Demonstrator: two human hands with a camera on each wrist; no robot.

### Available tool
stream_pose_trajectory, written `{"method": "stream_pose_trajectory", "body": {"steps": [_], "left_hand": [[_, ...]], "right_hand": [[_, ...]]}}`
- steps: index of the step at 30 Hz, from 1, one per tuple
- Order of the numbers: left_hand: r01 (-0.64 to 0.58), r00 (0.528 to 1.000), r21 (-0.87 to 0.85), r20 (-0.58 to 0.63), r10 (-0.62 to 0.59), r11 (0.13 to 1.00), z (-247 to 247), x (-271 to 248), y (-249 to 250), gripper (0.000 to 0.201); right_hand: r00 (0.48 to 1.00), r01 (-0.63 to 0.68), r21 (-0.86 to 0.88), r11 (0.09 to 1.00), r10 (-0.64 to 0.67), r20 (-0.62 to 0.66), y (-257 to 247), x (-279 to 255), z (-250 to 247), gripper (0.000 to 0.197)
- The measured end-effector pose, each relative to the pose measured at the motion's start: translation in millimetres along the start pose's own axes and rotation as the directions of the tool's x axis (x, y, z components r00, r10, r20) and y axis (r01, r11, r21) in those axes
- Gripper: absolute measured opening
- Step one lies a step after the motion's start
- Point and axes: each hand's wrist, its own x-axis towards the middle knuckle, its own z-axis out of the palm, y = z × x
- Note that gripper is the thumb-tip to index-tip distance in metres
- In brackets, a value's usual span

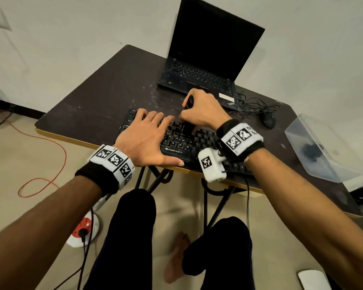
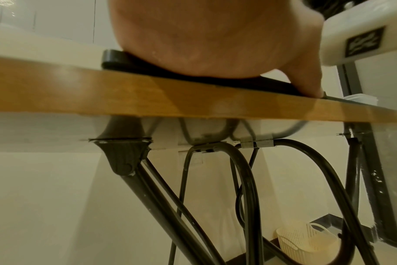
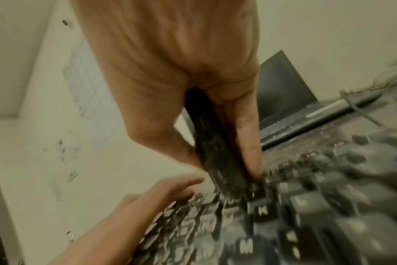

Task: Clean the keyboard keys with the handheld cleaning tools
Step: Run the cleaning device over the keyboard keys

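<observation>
Nearest the person, the left hand point(image 1: 147, 139) lies flat with fingers spread on the left half of the black plastic keyboard with white legends point(image 1: 184, 143), holding nothing and pinning it down; the left wrist view shows the palm point(image 2: 215, 39) pressing the keyboard's front edge, which sits right at the tan wooden lip of the dark laminate bench point(image 1: 96, 101). If that palm lifts or slides, the keyboard could skid off this near edge under the scrubbing.

Just beyond, the right hand point(image 1: 203, 109) has its grip closed round a slim black handheld cleaning tool point(image 3: 215, 143), held upright with thumb and forefinger down its sides and its lower end on the middle keys. The tip is blurred, so it is probably a brush, though I cannot confirm bristles. Hard pressure at this steep angle could pop a raised keycap or push grit between the keys.

Farther back, an open black laptop point(image 1: 208, 59) stands on the dusty, speckled top; loosened debris may scatter onto it. A tangled thin black cable point(image 1: 258, 103) and a clear plastic box point(image 1: 323, 147) lie to the right.
</observation>
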Motion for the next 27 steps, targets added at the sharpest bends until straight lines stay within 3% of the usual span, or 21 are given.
{"method": "stream_pose_trajectory", "body": {"steps": [5, 9, 13, 17, 20, 24, 27], "left_hand": [[-0.01, 1.0, 0.012, 0.004, 0.01, 1.0, -1.4, 0.7, 1.5, 0.144], [-0.003, 1.0, 0.011, 0.003, 0.003, 1.0, 0.5, 0.9, 0.5, 0.143], [-0.01, 1.0, 0.013, 0.003, 0.01, 1.0, -1.0, 0.7, 1.7, 0.144], [-0.006, 1.0, 0.004, -0.012, 0.006, 1.0, 1.6, 1.2, 0.3, 0.144], [-0.019, 1.0, -0.001, -0.018, 0.019, 1.0, 2.0, 1.9, 1.4, 0.145], [-0.012, 1.0, -0.003, -0.006, 0.012, 1.0, 2.5, 0.8, -0.3, 0.145], [-0.019, 1.0, -0.004, -0.012, 0.019, 1.0, 0.9, 2.3, 1.2, 0.145]], "right_hand": [[0.996, -0.066, 0.01, 0.998, 0.066, -0.066, 1.8, 1.6, -4.2, 0.027], [1.0, -0.002, 0.002, 1.0, 0.002, -0.005, -3.8, -3.8, -0.5, 0.023], [0.995, -0.038, 0.025, 0.999, 0.04, -0.093, -3.0, -2.0, -1.1, 0.026], [0.999, 0.01, 0.031, 0.999, -0.009, -0.034, -0.1, -5.4, 2.1, 0.025], [0.996, -0.027, 0.058, 0.998, 0.032, -0.087, 2.6, -1.0, -2.4, 0.026], [1.0, 0.019, 0.04, 0.999, -0.019, -0.005, 0.3, -4.0, -1.1, 0.022], [0.996, 0.011, 0.04, 0.999, -0.008, -0.093, 3.0, -3.2, -3.6, 0.026]]}}
